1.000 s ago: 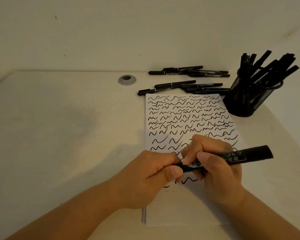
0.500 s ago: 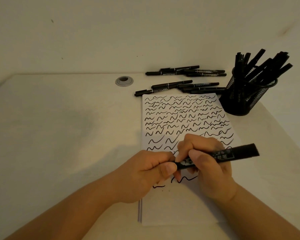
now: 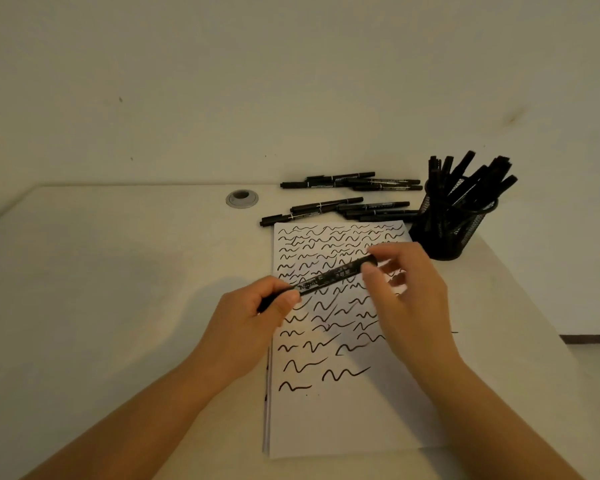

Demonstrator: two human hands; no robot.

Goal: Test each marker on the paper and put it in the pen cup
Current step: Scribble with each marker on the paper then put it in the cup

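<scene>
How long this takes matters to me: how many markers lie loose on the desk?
9, roughly: four in the far cluster, five in the near cluster above the paper. Overlaps may hide more.

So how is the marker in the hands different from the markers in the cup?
The held marker lies slanted above the paper, gripped by the left hand and right hand. The cup markers stand upright, bunched in the mesh cup, untouched. All are black.

The left hand point(image 3: 253, 317) hides the marker's point(image 3: 333, 277) near end; its print is illegible.
</scene>
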